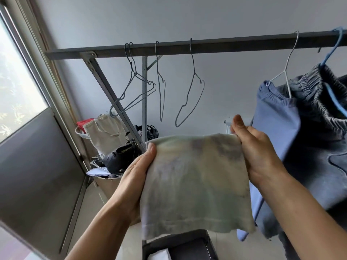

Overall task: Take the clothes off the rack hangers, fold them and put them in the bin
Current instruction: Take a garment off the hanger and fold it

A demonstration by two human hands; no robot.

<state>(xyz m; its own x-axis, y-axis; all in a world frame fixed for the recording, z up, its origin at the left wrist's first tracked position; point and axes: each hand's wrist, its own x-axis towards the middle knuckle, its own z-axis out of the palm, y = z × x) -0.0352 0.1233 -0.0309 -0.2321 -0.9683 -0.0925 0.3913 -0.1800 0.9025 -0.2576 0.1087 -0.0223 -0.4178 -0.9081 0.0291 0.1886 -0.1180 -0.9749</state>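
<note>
A: Room?
B: Pale wall (206,19); window (16,81) at left; dark rack (225,45), its bar running across the top.
A: Clothes on the rack?
B: Two, hung at right, touching each other. Grey garment (319,128) with an elastic waist; blue garment (277,124) on its left side.
A: Item being handled?
B: One pale, stained cloth (195,181), folded, held up in front of the rack. Directly below it, at the bottom edge: dark bin (178,239).
A: Bare hangers (194,73)?
B: Four, grey wire, left of centre.
A: Hands?
B: Left hand (139,166) pinches the cloth's upper left corner, thumb in front. Right hand (257,149) grips the upper right corner.
</note>
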